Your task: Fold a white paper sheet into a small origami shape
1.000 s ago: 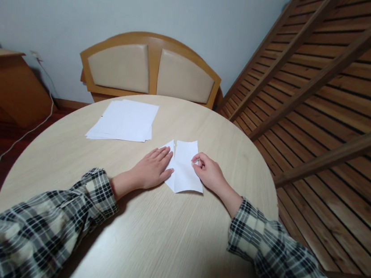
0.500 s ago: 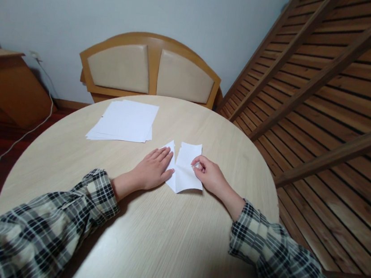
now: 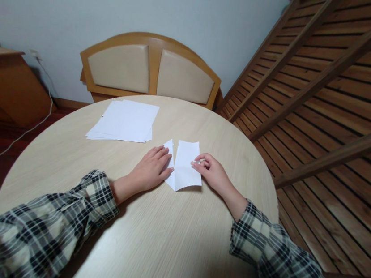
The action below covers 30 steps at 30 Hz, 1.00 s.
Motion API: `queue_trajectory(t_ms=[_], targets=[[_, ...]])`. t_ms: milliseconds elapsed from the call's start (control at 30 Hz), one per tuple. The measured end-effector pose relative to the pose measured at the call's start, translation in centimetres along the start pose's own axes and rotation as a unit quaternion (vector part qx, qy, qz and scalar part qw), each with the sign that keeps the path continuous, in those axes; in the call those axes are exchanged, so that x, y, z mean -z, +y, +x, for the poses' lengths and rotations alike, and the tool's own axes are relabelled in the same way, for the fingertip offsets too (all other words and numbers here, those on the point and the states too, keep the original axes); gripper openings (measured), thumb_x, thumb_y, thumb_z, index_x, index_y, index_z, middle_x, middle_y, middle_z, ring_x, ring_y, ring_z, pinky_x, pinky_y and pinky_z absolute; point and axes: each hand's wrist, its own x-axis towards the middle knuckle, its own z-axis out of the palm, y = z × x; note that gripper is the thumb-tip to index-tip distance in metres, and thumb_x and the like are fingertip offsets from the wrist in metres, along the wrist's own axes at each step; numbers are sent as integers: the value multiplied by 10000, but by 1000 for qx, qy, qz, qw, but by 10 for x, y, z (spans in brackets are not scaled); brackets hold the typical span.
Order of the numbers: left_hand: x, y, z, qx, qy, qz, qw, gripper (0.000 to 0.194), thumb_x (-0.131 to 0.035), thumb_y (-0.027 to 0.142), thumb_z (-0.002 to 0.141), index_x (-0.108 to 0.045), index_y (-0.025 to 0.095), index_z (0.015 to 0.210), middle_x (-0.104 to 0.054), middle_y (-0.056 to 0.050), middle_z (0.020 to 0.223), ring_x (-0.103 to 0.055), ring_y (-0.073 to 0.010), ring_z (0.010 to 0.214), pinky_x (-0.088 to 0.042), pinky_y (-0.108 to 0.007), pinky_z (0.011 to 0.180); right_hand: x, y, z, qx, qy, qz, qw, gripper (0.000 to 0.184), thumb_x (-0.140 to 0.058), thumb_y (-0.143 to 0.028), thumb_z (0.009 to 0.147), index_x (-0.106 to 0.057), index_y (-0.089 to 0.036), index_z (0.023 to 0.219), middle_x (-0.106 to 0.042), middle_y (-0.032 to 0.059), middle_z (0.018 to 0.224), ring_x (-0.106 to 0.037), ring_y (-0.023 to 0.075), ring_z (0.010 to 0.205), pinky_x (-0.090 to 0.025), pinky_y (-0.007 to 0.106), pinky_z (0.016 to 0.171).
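White paper (image 3: 184,168) | right hand (image 3: 212,173): edge pinched | left hand (image 3: 151,167): flat atop

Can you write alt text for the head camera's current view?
A person's left hand rests on the left part of a creased white paper while the right hand pinches its right edge. Farther back, toward the left, overlapping white sheets lie on the same round table.

We see folded sheet (image 3: 186,155) of matt paper; worktop (image 3: 156,239) smooth, wood-grained, faintly glossy; sleeves (image 3: 43,223) woven cloth.
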Motion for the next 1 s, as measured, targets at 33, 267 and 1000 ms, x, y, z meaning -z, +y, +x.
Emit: queue_trajectory(t_ms=[33, 267, 1000], targets=[[2, 1, 0, 1, 0, 3, 1000, 524, -361, 465, 949, -501, 91, 1288, -499, -160, 1398, -376, -285, 1343, -274, -433, 1125, 0, 0, 0, -12, -13, 11, 1000, 265, -651, -409, 773, -553, -198, 900, -447, -60, 570, -446, 126, 552, -312, 247, 533], [1, 1, 0, 14, -47, -22, 999, 568, -300, 438, 969, -434, 49, 1360, -418, -175, 1460, -331, -267, 1377, -222, -401, 1151, 3, -6, -2, -56, -76, 48, 994, 227, -663, -335, 760, -575, -174, 893, -560, -9, 659, -531, 139, 617, -350, 246, 554], [-3, 0, -1, 6, -81, -11, 997, 597, -213, 445, 977, -304, 70, 1433, -289, -165, 1531, -200, -258, 1432, -152, -423, 1161, 11, -7, -6, 15, -96, -90, 991, 129, -580, -301, 822, -561, -190, 886, -436, -54, 600, -383, 101, 538, -268, 232, 515]])
